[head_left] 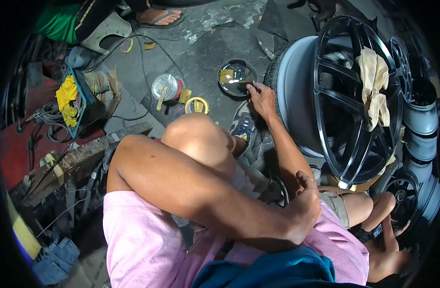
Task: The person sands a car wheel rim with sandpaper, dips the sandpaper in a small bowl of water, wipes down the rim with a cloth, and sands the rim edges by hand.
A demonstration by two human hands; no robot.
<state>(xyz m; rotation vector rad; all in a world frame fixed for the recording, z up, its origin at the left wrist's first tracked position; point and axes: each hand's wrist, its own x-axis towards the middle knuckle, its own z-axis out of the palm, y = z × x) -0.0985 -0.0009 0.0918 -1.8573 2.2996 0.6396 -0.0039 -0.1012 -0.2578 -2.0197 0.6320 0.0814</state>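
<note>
Right hand: the person's right hand (264,102) reaches forward and down, its fingertips at the near right edge of a dark round bowl (236,91); whether they are clamped on the rim or on something small cannot be told.
Bowl: on the dark floor, holding what looks like clear, reflective liquid, with a yellow-brown square piece (226,76) at its left side.
Left hand: the left hand (304,211) lies across the lap beside the right upper arm, fingers curled in and thumb raised; whether the palm holds anything is hidden.
Beside the bowl: a sneaker (243,126) just below it; to the left, a roll of yellow tape (199,99), a tan sheet (185,96) and a silver-topped can (158,86) with a flat stick (162,99) against it.
Wheel: right of the bowl, a large upright black multi-spoke alloy wheel (342,100) with a grey barrel (296,86); a beige glove or cloth (373,86) drapes over its spokes.
Far left: a yellow cloth (67,102) in a teal basket (81,103).
Other people: a foot in a flip-flop (162,18) at the top; bent bare legs (361,209) at lower right.
</note>
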